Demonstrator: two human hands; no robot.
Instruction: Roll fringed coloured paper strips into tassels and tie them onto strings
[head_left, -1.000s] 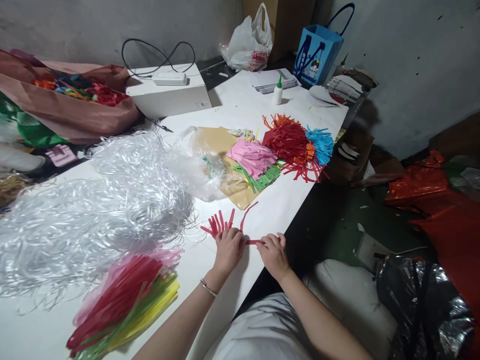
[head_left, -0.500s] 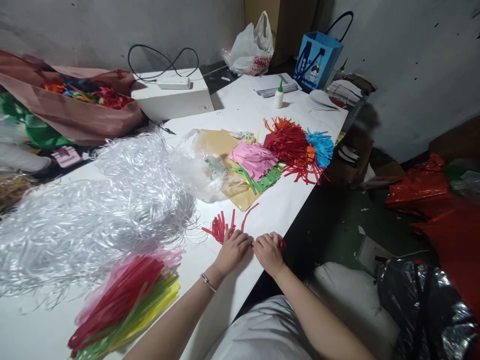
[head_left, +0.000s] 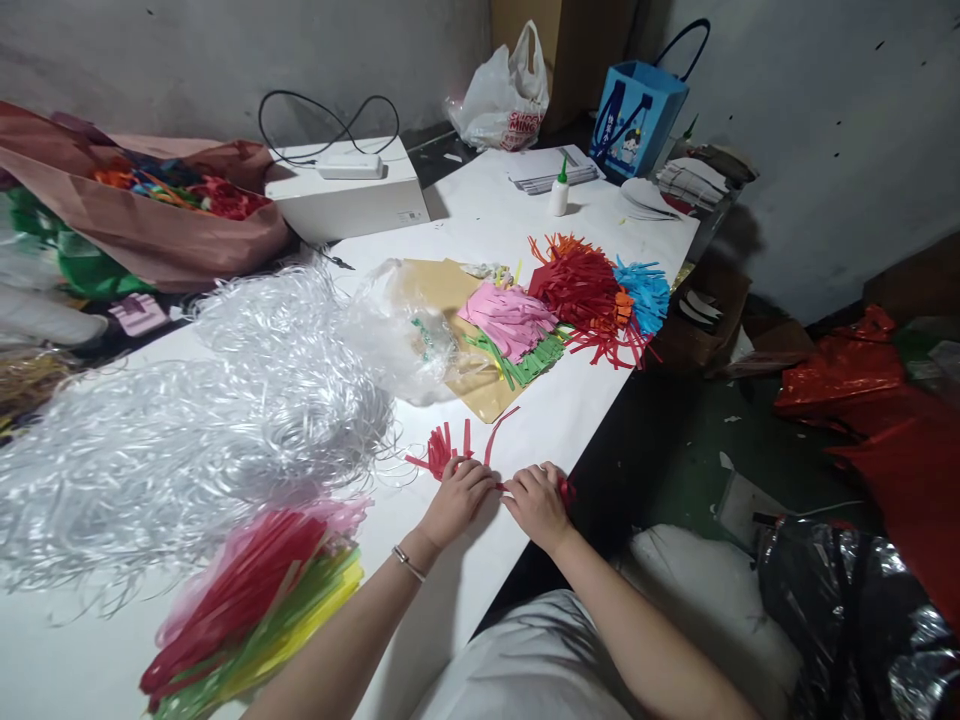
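Both my hands work close together on a red fringed paper tassel [head_left: 439, 450] at the near edge of the white table. My left hand [head_left: 461, 497] is closed on it, and the cut strips fan out beyond my fingers. A short twisted red stretch shows between the hands. My right hand [head_left: 536, 500] is closed on the other end, where a red bit sticks out by the table's edge. My fingertips are partly hidden under my hands. One loose red strip [head_left: 499, 430] lies just beyond them.
Left of my hands lies a heap of clear plastic strands [head_left: 225, 410], with coloured paper strips [head_left: 247, 600] in front. Farther off are pink tassels [head_left: 510, 320], dark red tassels [head_left: 577, 290], blue tassels [head_left: 641, 295] and a glue bottle [head_left: 559, 193]. The table edge [head_left: 592, 435] drops off at right.
My hands have drawn slightly apart, and more of the twisted red paper shows between them. The tassel's fringe stays nearly in place.
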